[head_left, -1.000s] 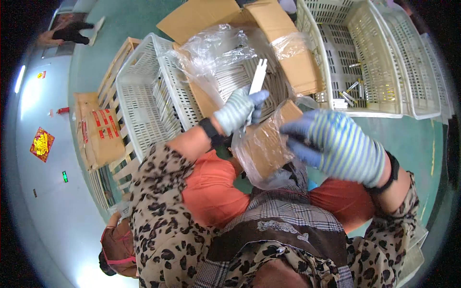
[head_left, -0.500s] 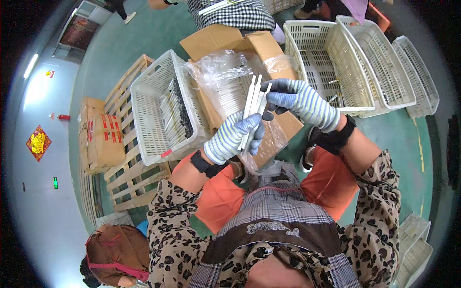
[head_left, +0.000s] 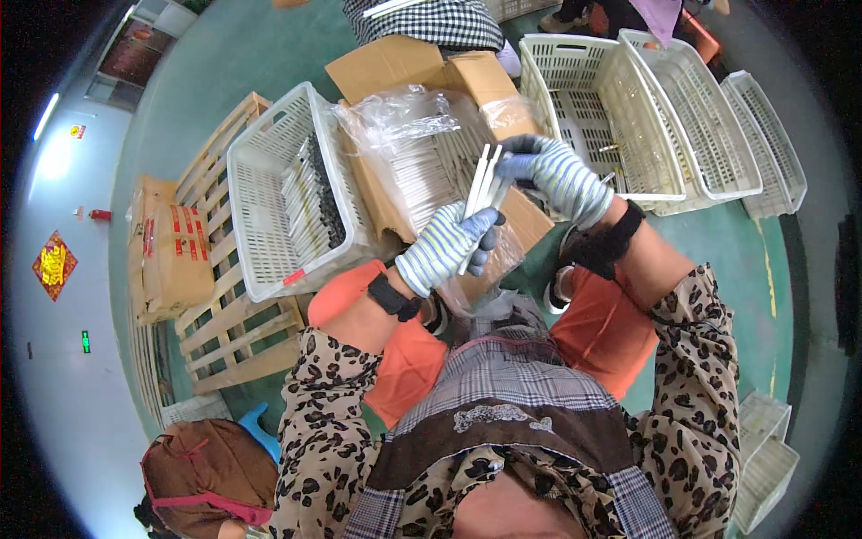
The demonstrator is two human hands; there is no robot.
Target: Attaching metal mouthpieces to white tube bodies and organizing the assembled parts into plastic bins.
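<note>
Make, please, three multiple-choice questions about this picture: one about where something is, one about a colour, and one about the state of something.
1. Where is the white basket that holds white sticks?
A. On the person's left, beside the cardboard box
B. On the person's lap
C. Behind the brown bag

2. What colour are the gloves on both hands?
A. Plain red
B. Striped blue and white
C. Plain black

3. What is the state of the white sticks between the hands?
A. Lying on the floor
B. Sealed in a closed box
C. Held as a small bundle by both hands

Answers:
1. A: the basket stands left of the cardboard box, partly on a wooden pallet.
2. B: the left hand and the right hand both wear striped gloves.
3. C: the left hand grips the bundle low down and the right hand touches its top.
</note>
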